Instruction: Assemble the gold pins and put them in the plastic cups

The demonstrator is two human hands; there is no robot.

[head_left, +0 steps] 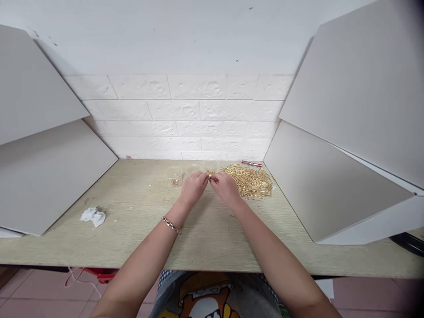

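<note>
My left hand (pixel 194 187) and my right hand (pixel 225 187) meet fingertip to fingertip above the middle of the table. Both are closed in a pinch, and whatever lies between the fingers is too small to make out. Right of my right hand spreads a large pile of thin gold-coloured metal pins (pixel 251 182). Just beyond my fingertips is a small heap of gold pieces (pixel 210 172). Another little cluster of gold pieces (pixel 175 182) lies to the left of my left hand.
Clear round dishes (pixel 173 171) stand along the back near the white brick-patterned wall (pixel 198 110). A red marker (pixel 251 164) lies behind the pile. Crumpled white tissue (pixel 93 216) rests at the left. Pale panels flank the table (pixel 139 247) on both sides.
</note>
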